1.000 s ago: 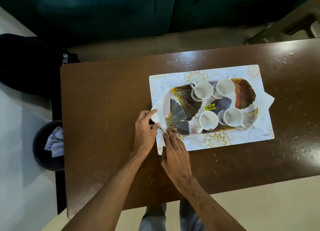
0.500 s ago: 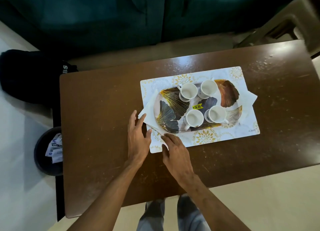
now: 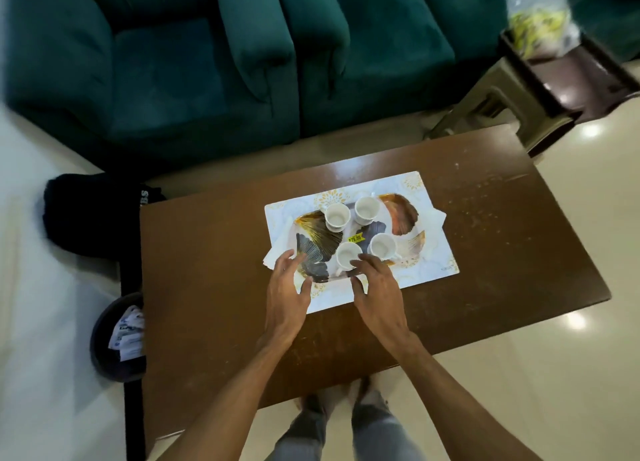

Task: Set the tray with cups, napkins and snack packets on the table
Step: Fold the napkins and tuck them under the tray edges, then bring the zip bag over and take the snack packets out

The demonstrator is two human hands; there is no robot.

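Note:
A leaf-patterned tray lies on a white placemat on the brown table. Several white cups stand on the tray. A white napkin is tucked under its left end, another napkin under its right end. My left hand hovers over the tray's near left corner, fingers spread and holding nothing. My right hand is over the tray's near edge beside the nearest cup, fingers loosely bent and holding nothing. A plastic bag of snack packets sits on a stool at the far right.
A dark round bin with paper packets stands on the floor left of the table, beside a black bag. Green sofas stand behind the table. A brown stool is at the far right. My feet are at the table's near edge.
Both hands have lifted off the left napkin and placemat and now hover open over the tray's near edge. The view has pulled back and up, showing the sofas and stool.

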